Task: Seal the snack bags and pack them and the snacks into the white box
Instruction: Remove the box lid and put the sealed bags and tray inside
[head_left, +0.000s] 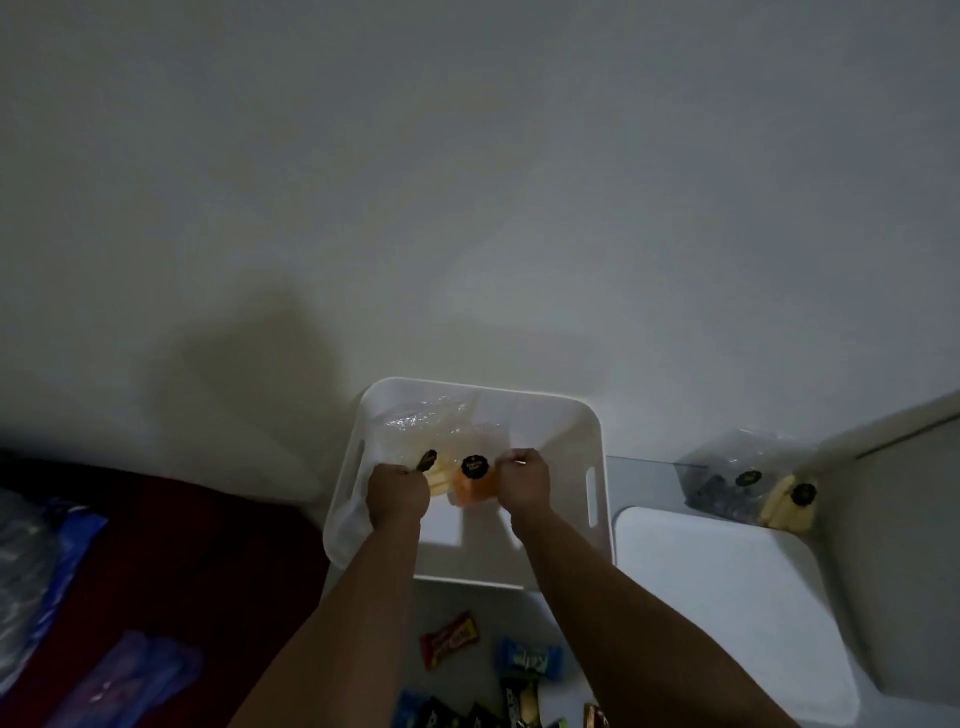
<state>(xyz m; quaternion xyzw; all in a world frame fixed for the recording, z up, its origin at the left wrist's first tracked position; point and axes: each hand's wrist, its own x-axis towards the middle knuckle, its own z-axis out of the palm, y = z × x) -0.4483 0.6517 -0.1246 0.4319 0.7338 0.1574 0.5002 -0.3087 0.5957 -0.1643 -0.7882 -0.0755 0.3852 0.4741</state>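
Note:
The white box (566, 415) stands against the wall at the centre. Over its inside, my left hand (397, 491) and my right hand (524, 480) each pinch an edge of a clear snack bag (470, 483) with orange contents and a round black label. A second clear bag with pale yellow contents (439, 475) sits beside it under my left hand. More crumpled clear plastic (421, 421) lies at the box's back. Two further labelled snack bags, one dark (727, 480) and one yellow (789, 506), rest to the right. Several wrapped snacks (449, 636) lie in front of the box.
The white box lid (727, 597) lies flat to the right of the box. A white ledge or cabinet (909, 545) rises at the far right. A dark red surface (182, 545) with bluish plastic packaging (47, 561) lies at the left. The scene is dim.

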